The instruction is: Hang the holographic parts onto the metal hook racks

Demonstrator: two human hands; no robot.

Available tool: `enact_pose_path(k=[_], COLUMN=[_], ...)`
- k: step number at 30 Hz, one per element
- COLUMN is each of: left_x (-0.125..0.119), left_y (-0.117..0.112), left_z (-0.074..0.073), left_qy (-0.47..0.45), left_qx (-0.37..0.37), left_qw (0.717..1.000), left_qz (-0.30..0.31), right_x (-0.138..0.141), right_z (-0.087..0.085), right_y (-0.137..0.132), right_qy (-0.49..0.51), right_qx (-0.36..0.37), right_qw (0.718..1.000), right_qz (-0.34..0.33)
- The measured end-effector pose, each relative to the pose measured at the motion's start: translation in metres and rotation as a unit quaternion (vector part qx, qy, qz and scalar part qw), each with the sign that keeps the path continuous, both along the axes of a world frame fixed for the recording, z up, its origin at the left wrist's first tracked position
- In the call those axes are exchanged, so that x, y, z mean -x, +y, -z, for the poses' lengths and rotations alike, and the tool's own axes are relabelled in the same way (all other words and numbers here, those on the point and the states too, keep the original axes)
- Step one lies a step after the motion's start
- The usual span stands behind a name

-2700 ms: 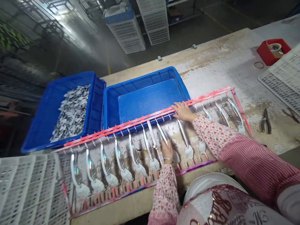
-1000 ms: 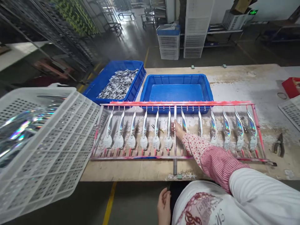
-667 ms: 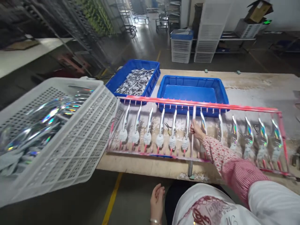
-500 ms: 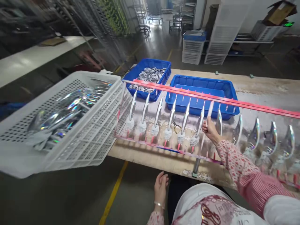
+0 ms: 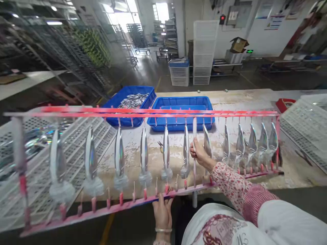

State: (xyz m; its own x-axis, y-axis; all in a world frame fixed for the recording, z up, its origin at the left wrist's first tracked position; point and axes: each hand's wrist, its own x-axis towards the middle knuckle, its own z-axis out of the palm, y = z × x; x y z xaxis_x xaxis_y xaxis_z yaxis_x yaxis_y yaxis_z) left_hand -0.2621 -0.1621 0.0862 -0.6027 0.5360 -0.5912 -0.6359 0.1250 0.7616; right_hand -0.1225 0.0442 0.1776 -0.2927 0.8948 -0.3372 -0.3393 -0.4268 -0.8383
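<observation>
A long pink rack [image 5: 143, 112] stands lifted upright off the workbench in front of me. Several shiny iridescent curved pieces [image 5: 143, 149] hang in a row inside it, each ending in a white lump near the bottom bar. My right hand [image 5: 198, 153] is closed round the rack's central vertical rod [image 5: 194, 131]. My left hand [image 5: 162, 211] grips the rack's lower bar [image 5: 122, 205] from underneath. The rack's left end swings close to the camera, over a white perforated crate.
White perforated crate [image 5: 76, 149] with shiny pieces at left. Two blue bins on the workbench [image 5: 245, 98]: one [image 5: 120, 102] with grey scraps, one [image 5: 178, 126] with nothing in it. Another white crate [image 5: 301, 126] and a red box [image 5: 286, 103] at right. Stacked crates [image 5: 203, 51] behind.
The rack rose from lying flat on the bench to upright and swung left toward me. My left hand came up from my lap and took the lower bar.
</observation>
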Motion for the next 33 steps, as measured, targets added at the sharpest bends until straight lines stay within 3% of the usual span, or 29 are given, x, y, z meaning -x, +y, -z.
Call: enact_pose_path(k=[3, 7, 16, 19, 24, 28, 33], left_x=[-0.004, 0.001, 0.050, 0.063, 0.075, 0.071, 0.043], left_y=[-0.003, 0.007, 0.039, 0.046, 0.066, 0.073, 0.063], left_z=[0.006, 0.021, 0.079, 0.092, 0.094, 0.094, 0.093], left_qy=[0.011, -0.013, -0.115, -0.135, -0.123, -0.112, 0.050], left_qx=[-0.007, -0.011, 0.033, 0.049, 0.092, 0.118, 0.134], left_qw=[1.000, 1.000, 0.989, 0.983, 0.977, 0.973, 0.980], left_qz=[0.015, 0.025, 0.083, 0.117, 0.150, 0.162, 0.141], right_x=[-0.002, 0.006, 0.039, 0.044, 0.044, 0.040, 0.022], right_z=[0.002, 0.015, 0.083, 0.101, 0.119, 0.125, 0.114], right_y=[-0.003, 0.013, 0.073, 0.087, 0.102, 0.107, 0.106], right_qy=[-0.009, -0.040, -0.143, -0.166, -0.172, -0.178, -0.256], right_qx=[0.003, 0.023, 0.094, 0.119, 0.135, 0.137, 0.108], right_qw=[1.000, 0.999, 0.984, 0.978, 0.975, 0.974, 0.961], right_qz=[0.007, 0.020, 0.040, 0.043, 0.036, 0.019, -0.018])
